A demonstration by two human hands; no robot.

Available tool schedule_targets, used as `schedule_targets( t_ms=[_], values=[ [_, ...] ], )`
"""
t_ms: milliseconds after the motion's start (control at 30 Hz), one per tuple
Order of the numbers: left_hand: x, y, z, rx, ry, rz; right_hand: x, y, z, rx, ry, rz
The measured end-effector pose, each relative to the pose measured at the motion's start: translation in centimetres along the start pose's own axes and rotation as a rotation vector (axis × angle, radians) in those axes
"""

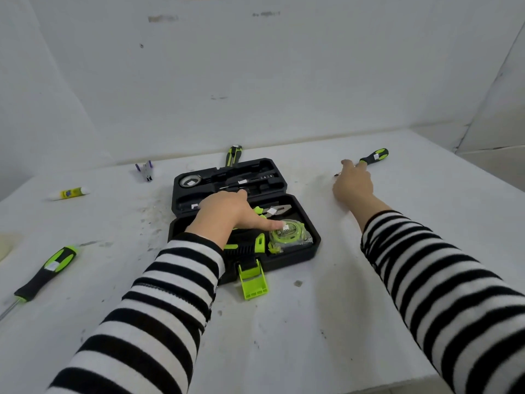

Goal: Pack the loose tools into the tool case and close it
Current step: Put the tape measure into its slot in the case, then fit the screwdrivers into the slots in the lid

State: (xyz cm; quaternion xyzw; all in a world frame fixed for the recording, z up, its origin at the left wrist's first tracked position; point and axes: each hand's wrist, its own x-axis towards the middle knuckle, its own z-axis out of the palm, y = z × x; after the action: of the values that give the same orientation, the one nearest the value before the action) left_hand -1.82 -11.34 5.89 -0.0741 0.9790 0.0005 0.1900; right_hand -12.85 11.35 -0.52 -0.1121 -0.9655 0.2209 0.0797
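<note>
Nearest us, our striped sleeves (159, 302) reach out: mid-table the tool case (244, 214) lies open, our left hand (230, 214) spread flat inside it, thumb on the tape measure (288, 233), while our right hand (353, 183) seems to pinch a screwdriver (373, 156) near the table's (312, 322) far right edge.

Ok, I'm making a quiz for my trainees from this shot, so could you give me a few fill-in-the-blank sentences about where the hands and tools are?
1. The tool case lies ____ on the table.
2. The right hand reaches toward a ____ lying right of the case.
3. The left hand is over the case, its thumb pointing at the ____.
4. The glue stick lies ____ the case.

Missing words: open; screwdriver; tape measure; outside
</note>
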Motion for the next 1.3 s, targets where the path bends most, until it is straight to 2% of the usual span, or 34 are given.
schedule_targets(
  t_ms=[133, 233, 367, 500, 633, 733, 900, 1000, 1100, 1200, 1300],
  values=[
    [0.4, 0.2, -0.2, 0.011, -0.011, 0.0, 2.2, 0.7, 0.2, -0.154, 0.015, -0.031],
    [0.5, 0.2, -0.3, 0.015, -0.015, 0.005, 3.4, 1.0, 0.4, -0.258, 0.074, -0.136],
    [0.6, 0.4, -0.4, 0.016, -0.03, 0.001, 4.0, 2.2, 1.1, -0.213, 0.179, -0.3],
    [0.7, 0.4, -0.4, 0.017, -0.013, 0.015, 3.3, 2.0, 1.7, -0.166, 0.297, -0.568],
    [0.5, 0.1, 0.0, 0.02, 0.043, 0.031, 1.3, -1.2, 1.7, 0.018, 0.331, -0.725],
    [0.3, -0.5, 0.7, 0.006, 0.121, 0.037, -0.2, -5.3, -0.7, 0.254, 0.339, -0.674],
    [-0.2, -2.2, 2.7, 0.016, 0.355, 0.04, -3.6, -12.5, -5.2, 0.73, 0.091, -0.656],
    [-0.2, -2.6, 5.0, -0.014, 0.506, 0.041, -5.8, -15.5, -6.4, 0.886, -0.006, -0.646],
    [-0.1, -3.3, 6.7, -0.143, 0.672, 0.03, -7.1, -17.1, -6.0, 1.03, -0.038, -0.589],
    [0.2, -3.8, 7.0, -0.325, 0.769, 0.021, -8.3, -18.0, -4.7, 1.096, -0.048, -0.605],
    [0.1, -4.0, 6.8, -0.669, 0.913, 0.014, -9.3, -18.7, -3.3, 1.113, -0.034, -0.657]
  ],
)
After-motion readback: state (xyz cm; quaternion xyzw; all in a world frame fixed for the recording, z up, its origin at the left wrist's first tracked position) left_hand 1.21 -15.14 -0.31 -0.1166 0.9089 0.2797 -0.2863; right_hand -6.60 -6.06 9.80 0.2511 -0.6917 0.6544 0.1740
